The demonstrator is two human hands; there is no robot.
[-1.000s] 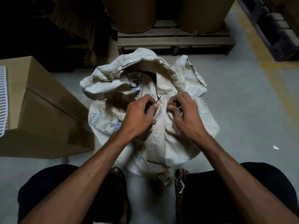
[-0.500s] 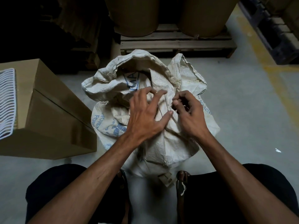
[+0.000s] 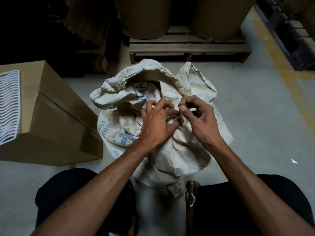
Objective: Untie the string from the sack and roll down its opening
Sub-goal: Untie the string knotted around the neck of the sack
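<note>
A crumpled white woven sack (image 3: 184, 150) with blue print stands on the floor between my knees. Its upper flaps gape loosely behind a gathered neck. My left hand (image 3: 156, 123) lies on that neck with curled fingers digging into the fabric and the thumb reaching right. My right hand (image 3: 199, 120) is just beside it, thumb and forefinger pinched together at the neck. The string is thin and dark, and my fingers hide nearly all of it.
A cardboard box (image 3: 51, 116) with a white wire rack (image 3: 8, 106) on top stands to the left. Behind the sack a wooden pallet (image 3: 187, 46) carries two brown drums (image 3: 144, 17). A dark pallet (image 3: 293, 40) and a yellow floor line (image 3: 298, 92) lie to the right.
My left hand unclenched, spread over the neck, then curled its fingers into it. My right hand lifted slightly and keeps pinching at the same spot. The view has shifted a little.
</note>
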